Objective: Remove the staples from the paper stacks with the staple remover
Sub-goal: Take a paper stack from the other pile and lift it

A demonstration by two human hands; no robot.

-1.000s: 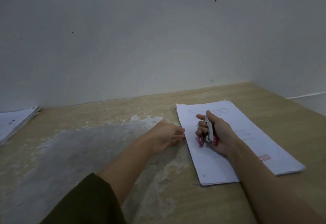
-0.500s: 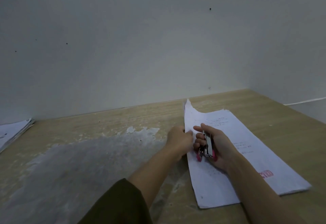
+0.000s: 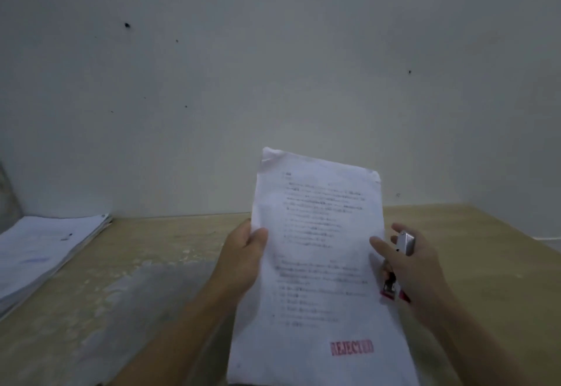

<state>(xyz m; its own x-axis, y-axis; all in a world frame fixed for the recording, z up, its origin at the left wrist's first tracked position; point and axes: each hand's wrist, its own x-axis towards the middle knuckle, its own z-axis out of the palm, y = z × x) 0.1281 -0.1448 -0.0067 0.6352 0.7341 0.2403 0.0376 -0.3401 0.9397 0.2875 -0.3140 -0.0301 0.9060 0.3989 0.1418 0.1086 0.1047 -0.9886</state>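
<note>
The left hand [image 3: 243, 259] pinches the paper stack [image 3: 318, 264] by its left edge, raised above the desk [image 3: 151, 264]; the right hand [image 3: 416, 267] grips the staple remover [image 3: 397, 264], thumb on the sheets. A 1-edge hold may let pages sag or slip. White, printed, stamped REJECTED; no staple visible.

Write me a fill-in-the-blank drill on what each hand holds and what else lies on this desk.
The left hand grips the ____ edge of the lifted paper stack.
The right hand holds the staple ____.
The red stamp on the sheet reads ____.
A second pile of papers lies on the table at the far ____.

Missing words: left; remover; REJECTED; left
</note>
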